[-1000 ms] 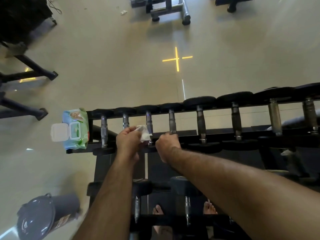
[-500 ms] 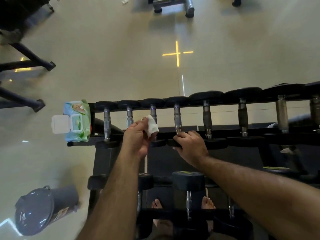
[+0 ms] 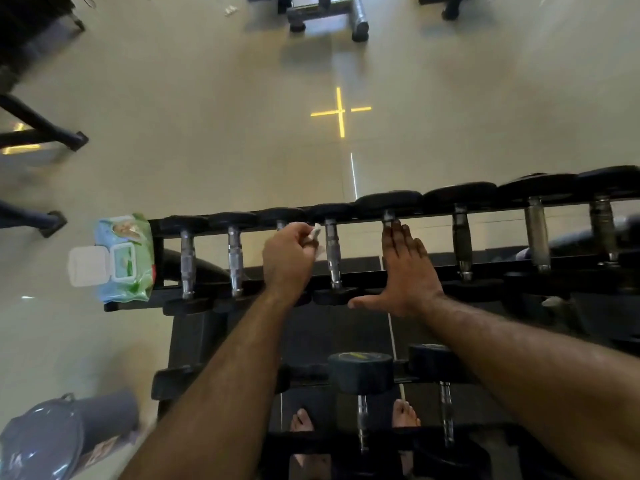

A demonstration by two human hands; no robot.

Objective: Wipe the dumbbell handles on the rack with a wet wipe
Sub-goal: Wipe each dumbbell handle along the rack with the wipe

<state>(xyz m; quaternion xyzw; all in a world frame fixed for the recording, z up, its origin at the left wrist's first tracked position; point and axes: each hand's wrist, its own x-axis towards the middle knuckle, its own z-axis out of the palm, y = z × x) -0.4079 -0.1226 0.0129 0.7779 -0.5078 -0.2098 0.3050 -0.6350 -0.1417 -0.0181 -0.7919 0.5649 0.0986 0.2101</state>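
Looking down from head height at a black dumbbell rack (image 3: 367, 277) on a pale gym floor. The left hand (image 3: 289, 259) has moved up from the near end of the third dumbbell handle to its far end, fingers curled around a crumpled white wet wipe (image 3: 314, 234) and wrapped over that handle, which is now almost entirely hidden. The right hand (image 3: 407, 271) has let go of the near weight plate it gripped half a second ago; it now lies flat and open, fingers straight along the fifth handle (image 3: 388, 216), thumb spread out towards the left, holding nothing. This suggests the wipe stroke along the third handle is finishing, and the bare fourth handle (image 3: 332, 252) between the two hands is likely next.

Counted on the top tier: nine dumbbells, the two handles furthest left (image 3: 187, 263) exposed and well apart from the hands, four more to the right of the right hand. On the lower tier two dumbbells (image 3: 360, 372) show clearly; others are hidden by the forearms. One pack of wet wipes (image 3: 124, 258), lid flipped open, sits on the rack's left end. One grey lidded bin (image 3: 45, 441) stands on the floor at lower left. Two bare feet (image 3: 303, 420) are visible beneath the rack
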